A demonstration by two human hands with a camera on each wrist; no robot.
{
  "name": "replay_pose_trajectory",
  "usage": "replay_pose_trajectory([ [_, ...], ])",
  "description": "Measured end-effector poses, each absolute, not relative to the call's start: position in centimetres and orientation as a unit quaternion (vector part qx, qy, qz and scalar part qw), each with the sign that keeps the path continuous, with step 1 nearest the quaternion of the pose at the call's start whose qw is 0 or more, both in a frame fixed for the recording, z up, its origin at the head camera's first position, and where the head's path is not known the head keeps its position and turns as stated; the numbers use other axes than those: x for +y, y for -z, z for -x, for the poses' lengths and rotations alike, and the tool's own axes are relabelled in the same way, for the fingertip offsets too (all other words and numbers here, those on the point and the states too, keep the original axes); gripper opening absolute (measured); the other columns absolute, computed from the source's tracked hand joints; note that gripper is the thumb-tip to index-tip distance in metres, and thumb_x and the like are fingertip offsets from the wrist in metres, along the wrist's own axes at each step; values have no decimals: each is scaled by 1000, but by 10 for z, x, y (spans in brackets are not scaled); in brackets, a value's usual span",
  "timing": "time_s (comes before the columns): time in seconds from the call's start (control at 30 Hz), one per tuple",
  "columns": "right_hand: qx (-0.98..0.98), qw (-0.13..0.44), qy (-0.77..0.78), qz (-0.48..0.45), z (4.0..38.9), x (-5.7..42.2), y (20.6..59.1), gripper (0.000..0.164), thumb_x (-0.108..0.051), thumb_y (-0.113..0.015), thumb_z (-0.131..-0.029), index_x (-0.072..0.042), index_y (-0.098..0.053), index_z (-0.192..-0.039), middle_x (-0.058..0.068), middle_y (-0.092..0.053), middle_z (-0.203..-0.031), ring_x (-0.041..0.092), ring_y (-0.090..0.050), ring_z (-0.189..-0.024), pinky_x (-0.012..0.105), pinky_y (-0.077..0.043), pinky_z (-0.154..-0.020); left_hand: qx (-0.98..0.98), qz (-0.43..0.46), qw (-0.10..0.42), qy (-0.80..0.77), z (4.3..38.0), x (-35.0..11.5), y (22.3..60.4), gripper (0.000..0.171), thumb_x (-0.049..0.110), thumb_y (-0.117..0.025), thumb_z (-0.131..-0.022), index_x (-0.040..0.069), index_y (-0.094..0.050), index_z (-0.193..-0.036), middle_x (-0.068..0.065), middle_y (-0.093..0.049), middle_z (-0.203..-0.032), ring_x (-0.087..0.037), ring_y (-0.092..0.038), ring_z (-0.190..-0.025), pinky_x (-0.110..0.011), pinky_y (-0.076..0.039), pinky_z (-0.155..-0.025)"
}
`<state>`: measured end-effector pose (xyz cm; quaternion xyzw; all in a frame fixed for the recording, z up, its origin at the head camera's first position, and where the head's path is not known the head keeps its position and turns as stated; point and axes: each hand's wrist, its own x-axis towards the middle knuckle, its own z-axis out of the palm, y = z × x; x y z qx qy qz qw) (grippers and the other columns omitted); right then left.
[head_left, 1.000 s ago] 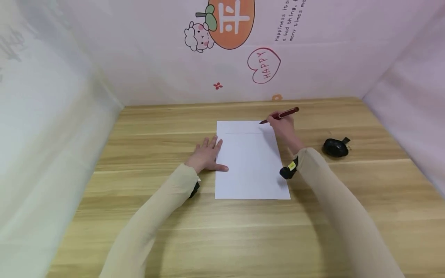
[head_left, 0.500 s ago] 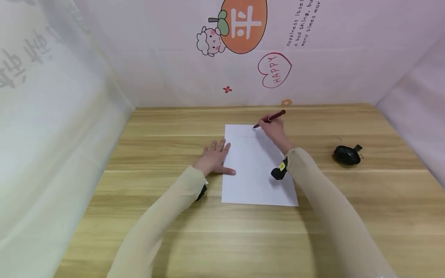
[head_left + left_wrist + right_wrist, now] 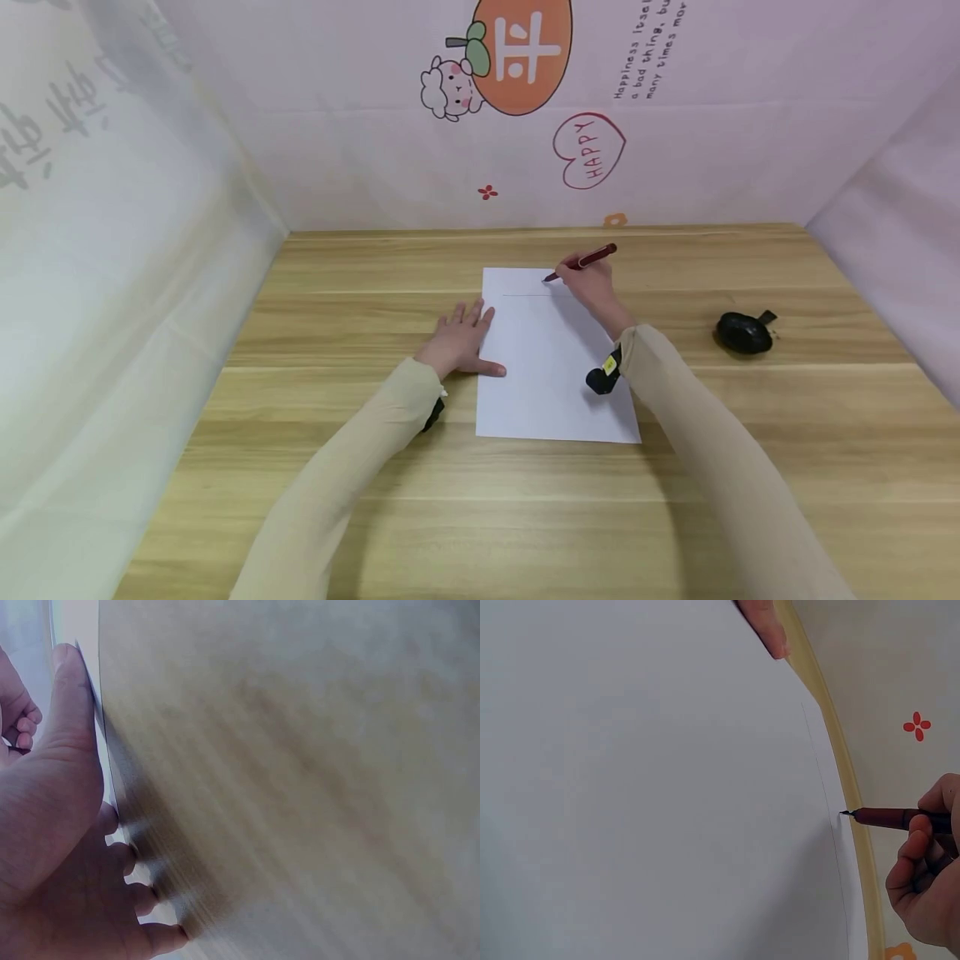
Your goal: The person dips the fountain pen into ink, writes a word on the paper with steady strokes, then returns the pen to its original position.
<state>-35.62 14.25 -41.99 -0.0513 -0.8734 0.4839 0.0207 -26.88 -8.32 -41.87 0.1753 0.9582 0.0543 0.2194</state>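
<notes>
A white sheet of paper [image 3: 551,367] lies on the wooden table, with one thin straight line drawn across its upper part. My right hand [image 3: 592,283] pinches a dark red pen [image 3: 597,256]. In the right wrist view the nib of the pen [image 3: 885,817] is at the paper, between the line and the top edge; whether it touches I cannot tell. My left hand [image 3: 459,342] rests spread at the sheet's left edge, its thumb on the paper. The left wrist view shows that hand [image 3: 67,802] with its fingers apart along the edge.
A small black rounded object [image 3: 742,333] with a short tab sits on the table [image 3: 480,517] to the right. Behind the table hangs a printed white cloth [image 3: 360,158], with another white sheet of cloth [image 3: 135,275] on the left side.
Over the past second the pen tip has moved left along the top of the paper, then slightly down toward the line. My left hand keeps its place on the sheet; the head view has shifted.
</notes>
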Motion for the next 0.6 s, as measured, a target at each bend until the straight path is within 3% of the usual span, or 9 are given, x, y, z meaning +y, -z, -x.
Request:
replay_pose_trajectory([
  [0.33,-869,6,-492,52,342,144,422,23,-18,-54,-86,-5,-65,-101,17,-66,-95,18,-53,-75,24,-40,-62,958,-178,219,-55,268,-84,418,108,68,-58,-77,15,-1,-152,-9,10,-159,-36,5,-146,-58,-9,-116],
  [0.6,-869,17,-491,56,334,146,421,20,-18,-56,-85,-6,-66,-97,8,-64,-83,16,-53,-72,23,-40,-60,959,-179,213,-49,267,-83,418,108,69,-57,-77,15,-1,-152,-9,10,-159,-36,4,-146,-57,-10,-116],
])
